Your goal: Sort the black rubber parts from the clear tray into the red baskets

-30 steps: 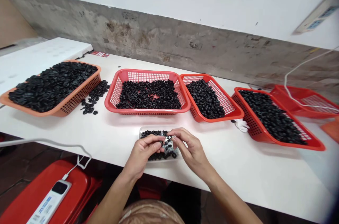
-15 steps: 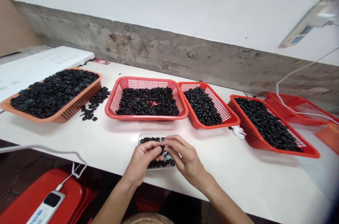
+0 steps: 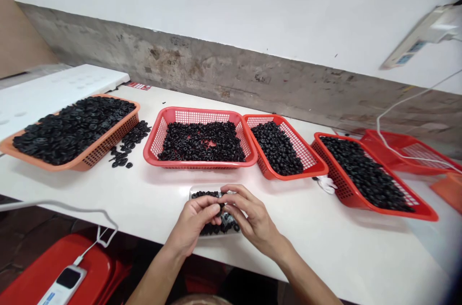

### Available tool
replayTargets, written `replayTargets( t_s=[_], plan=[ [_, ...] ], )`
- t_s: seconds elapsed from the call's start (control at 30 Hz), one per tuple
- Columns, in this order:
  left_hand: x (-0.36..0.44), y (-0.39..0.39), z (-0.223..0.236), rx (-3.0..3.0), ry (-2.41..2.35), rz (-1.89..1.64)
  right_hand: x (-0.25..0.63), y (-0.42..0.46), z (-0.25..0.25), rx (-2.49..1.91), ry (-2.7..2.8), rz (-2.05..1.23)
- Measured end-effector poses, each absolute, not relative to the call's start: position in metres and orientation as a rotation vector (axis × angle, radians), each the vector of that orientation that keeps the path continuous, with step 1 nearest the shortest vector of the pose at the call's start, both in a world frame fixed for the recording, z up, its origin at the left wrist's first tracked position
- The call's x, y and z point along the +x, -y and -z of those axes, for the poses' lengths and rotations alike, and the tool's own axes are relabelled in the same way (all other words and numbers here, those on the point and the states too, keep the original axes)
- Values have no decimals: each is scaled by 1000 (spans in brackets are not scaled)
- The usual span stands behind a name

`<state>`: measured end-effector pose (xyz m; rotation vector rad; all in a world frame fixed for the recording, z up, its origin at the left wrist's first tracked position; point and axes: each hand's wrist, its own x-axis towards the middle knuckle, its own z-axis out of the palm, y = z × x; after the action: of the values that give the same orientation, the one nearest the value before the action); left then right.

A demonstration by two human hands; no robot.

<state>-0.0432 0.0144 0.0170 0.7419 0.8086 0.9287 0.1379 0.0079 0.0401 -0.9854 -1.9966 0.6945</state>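
Note:
My left hand (image 3: 195, 221) and my right hand (image 3: 249, 216) meet over a small clear tray (image 3: 193, 193) near the table's front edge. The tray holds small black rubber rings (image 3: 202, 194). Both hands have their fingers curled and pinched together at the fingertips, where they touch each other. What they pinch is hidden between the fingers; it looks like a small black piece. Behind the hands stands a red basket (image 3: 159, 134) filled with black rings.
An orange basket (image 3: 90, 156) of black parts stands at the left, with loose parts (image 3: 126, 144) beside it. Two more red baskets (image 3: 317, 163) (image 3: 426, 211) of black pieces stand to the right. A white cable (image 3: 65, 206) hangs by the table's front; a red stool (image 3: 39, 271) is below.
Both hands stay together over the small tray; the fingers have closed tighter and the right hand has shifted slightly left. The view has tilted a little.

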Motion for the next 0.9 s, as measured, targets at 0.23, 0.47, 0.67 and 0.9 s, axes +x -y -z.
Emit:
replayTargets(
  t_s=[0.23, 0.47, 0.67, 0.9],
  plan=[
    [-41, -20, -15, 789, -800, -926, 136, -11, -39, -1045, 1840, -863],
    [-42, -21, -15, 790, -802, -931, 142, -12, -37, -1093, 1744, -960],
    [-41, -20, -13, 731, -769, -946, 140, -10, -45, -1101, 1840, -834],
    [-38, -20, -11, 748, -768, -985, 135, -9, -35, -1046, 1806, -867]
  ],
)
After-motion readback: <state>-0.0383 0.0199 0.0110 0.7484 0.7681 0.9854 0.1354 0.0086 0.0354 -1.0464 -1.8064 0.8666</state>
